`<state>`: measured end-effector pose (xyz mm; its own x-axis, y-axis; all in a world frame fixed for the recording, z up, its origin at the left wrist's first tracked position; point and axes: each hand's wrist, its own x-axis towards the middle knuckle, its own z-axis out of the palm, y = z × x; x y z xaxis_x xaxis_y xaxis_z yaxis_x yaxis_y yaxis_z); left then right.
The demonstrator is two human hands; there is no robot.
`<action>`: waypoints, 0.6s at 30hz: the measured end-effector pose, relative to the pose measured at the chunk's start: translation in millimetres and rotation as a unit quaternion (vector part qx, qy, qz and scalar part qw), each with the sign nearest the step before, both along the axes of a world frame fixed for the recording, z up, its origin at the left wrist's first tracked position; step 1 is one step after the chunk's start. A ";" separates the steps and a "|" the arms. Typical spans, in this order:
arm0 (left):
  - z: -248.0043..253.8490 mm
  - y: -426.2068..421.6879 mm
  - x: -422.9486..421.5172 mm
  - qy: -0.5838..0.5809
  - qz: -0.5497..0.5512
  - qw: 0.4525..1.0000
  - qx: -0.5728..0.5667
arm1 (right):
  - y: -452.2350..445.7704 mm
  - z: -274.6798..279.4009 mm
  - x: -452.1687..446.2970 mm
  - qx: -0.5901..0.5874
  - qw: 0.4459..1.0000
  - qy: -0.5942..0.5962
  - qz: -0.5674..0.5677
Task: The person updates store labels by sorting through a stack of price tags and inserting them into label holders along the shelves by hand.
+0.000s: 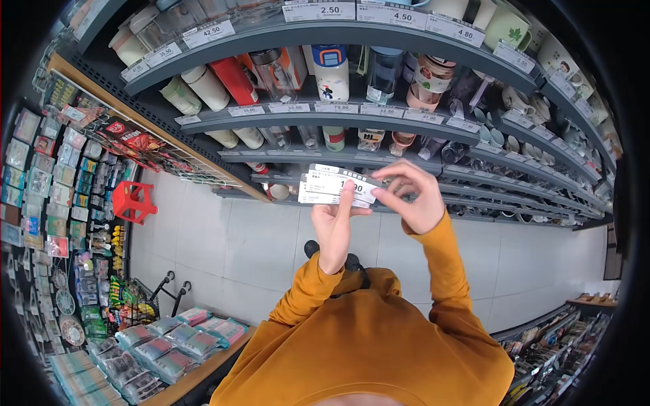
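- price cards, a small stack, are held in the air before the lower front edges of the shelving; no shelf carries them.
- the left hand grasps the stack, thumb laid across the top card.
- the right hand is curled at the stack's right edge, thumb and forefinger close together; from my remote seat i cannot tell whether they pinch a card or only touch it.
- i judge the step in hand as fingering through the cards (they look slightly fanned at the left corners).
- a next move, to my mind, calls for a light pinch on one card, the left thumb keeping the rest together.
- hidden from me: whatever lies under the left thumb, between a "1" and "90", and the number of cards. the small print is unreadable, and the shelving's outer corners are lost in the dark rim of my view.
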<state>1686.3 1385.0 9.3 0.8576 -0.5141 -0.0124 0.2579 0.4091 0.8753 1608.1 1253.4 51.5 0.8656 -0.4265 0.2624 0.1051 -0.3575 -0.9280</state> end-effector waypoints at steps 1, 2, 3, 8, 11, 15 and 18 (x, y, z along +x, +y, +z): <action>-1.1 -0.4 -0.4 -0.002 0.005 1.000 0.003 | 5.2 -3.4 -2.1 0.016 1.000 -0.004 -0.016; -1.3 -0.7 -1.3 0.001 0.008 1.000 0.009 | 8.7 -2.1 -5.0 0.048 0.998 0.019 -0.023; -1.1 -1.3 -2.6 0.004 0.010 1.000 0.015 | 9.3 -4.3 -6.3 0.047 0.998 0.019 -0.030; -4.3 -2.8 -8.3 0.005 0.015 1.000 0.025 | 5.2 -20.1 -7.9 0.060 0.996 0.002 -0.068; -3.7 -2.2 -9.5 0.007 0.016 1.000 0.024 | 3.4 -19.5 -9.0 0.091 0.993 0.018 -0.068; -3.4 -2.8 -12.6 0.018 0.022 0.999 0.017 | 0.0 -15.9 -11.7 0.114 0.992 0.036 -0.052; -6.2 -4.1 -14.4 0.023 0.014 0.999 0.023 | -3.0 -17.6 -14.9 0.129 0.990 0.045 -0.047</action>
